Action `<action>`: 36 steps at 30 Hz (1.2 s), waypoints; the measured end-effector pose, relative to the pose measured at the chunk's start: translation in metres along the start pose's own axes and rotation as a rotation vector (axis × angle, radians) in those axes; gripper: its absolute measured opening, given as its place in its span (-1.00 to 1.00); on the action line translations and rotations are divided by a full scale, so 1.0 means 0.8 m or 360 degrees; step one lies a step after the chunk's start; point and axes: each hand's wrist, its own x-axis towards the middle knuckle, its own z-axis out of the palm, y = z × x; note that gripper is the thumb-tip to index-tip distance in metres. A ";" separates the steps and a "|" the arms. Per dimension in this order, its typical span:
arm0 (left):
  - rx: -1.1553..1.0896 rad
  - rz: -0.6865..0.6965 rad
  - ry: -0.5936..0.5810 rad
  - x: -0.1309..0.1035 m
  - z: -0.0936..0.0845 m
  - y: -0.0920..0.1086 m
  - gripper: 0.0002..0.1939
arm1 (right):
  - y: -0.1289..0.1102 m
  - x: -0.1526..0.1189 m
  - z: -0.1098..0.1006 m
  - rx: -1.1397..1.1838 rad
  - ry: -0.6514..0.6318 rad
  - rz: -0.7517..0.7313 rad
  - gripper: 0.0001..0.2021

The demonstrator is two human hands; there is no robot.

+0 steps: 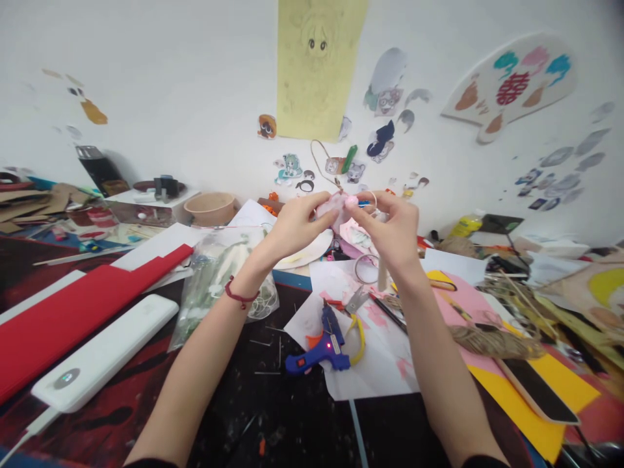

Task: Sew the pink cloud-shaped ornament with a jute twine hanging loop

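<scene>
Up in front of the wall, my left hand [303, 222] pinches a small pale pink craft piece [329, 207], its thumb and fingers closed on the edge. My right hand [396, 226] meets it from the other side, thumb and fingers closed around a round pink bead [351, 202] against the piece. A thin cord [316, 151] loops above the fingers; where it attaches is hidden. Below lies a blue glue gun [319, 351] with a lit red light, on white paper [390, 374]. Yellow-handled scissors [359, 341] rest beside it.
At left are a white power bank [107, 351], long red sheets [92, 302] and a clear plastic bag [219, 273]. A brown bowl [210, 209] stands behind. Twine [494, 342] and a phone [539, 389] lie at right on coloured paper. Several thin pins are scattered in the middle.
</scene>
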 end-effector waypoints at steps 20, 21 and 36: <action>0.0218 0.0130 -0.0018 -0.002 0.003 0.004 -0.78 | 0.002 -0.001 -0.001 -0.0128 0.0111 -0.0074 -0.71; 0.0201 0.0128 -0.0022 -0.002 0.003 0.005 -0.79 | 0.002 -0.002 0.000 -0.0126 0.0110 -0.0078 -0.71; -0.0423 -0.0009 0.0420 0.006 0.002 -0.010 -0.67 | 0.029 0.005 0.013 0.0637 -0.0133 0.0528 -0.51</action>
